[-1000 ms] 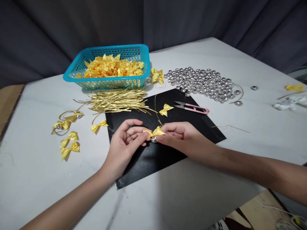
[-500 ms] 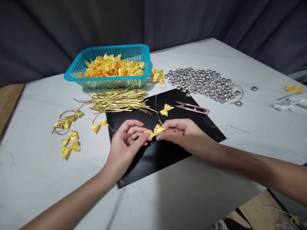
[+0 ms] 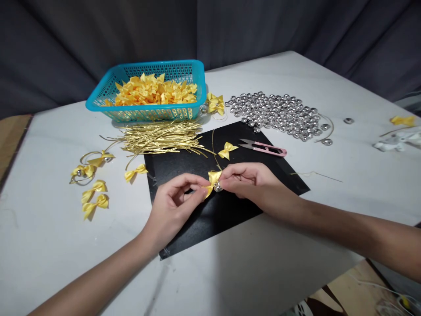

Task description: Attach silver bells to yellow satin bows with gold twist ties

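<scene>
Over the black mat (image 3: 204, 224), my left hand (image 3: 179, 195) pinches a yellow satin bow (image 3: 214, 177) between thumb and index finger. My right hand (image 3: 245, 177) is closed on a shiny silver bell (image 3: 218, 187), which sits against the bow's right side. A gold cord (image 3: 213, 145) rises from behind the right fingertips across the mat. The tips of both hands almost meet, and they hide part of the bow and bell. Another yellow bow (image 3: 227, 150) lies just beyond my right hand, with pink-handled thread snips (image 3: 263, 148) beside it.
A blue basket (image 3: 144, 107) heaped with yellow bows stands at the back left, before a bundle of gold cords (image 3: 161, 138). Many silver bells (image 3: 276, 114) are spread at the back right. Loose bows (image 3: 95, 205) lie on the left; a threaded needle (image 3: 329, 177) lies right.
The bow has turned from lying sideways to standing more upright, and more of the silver bell shows. My left fingers have closed in around the bow; my right hand has barely moved.
</scene>
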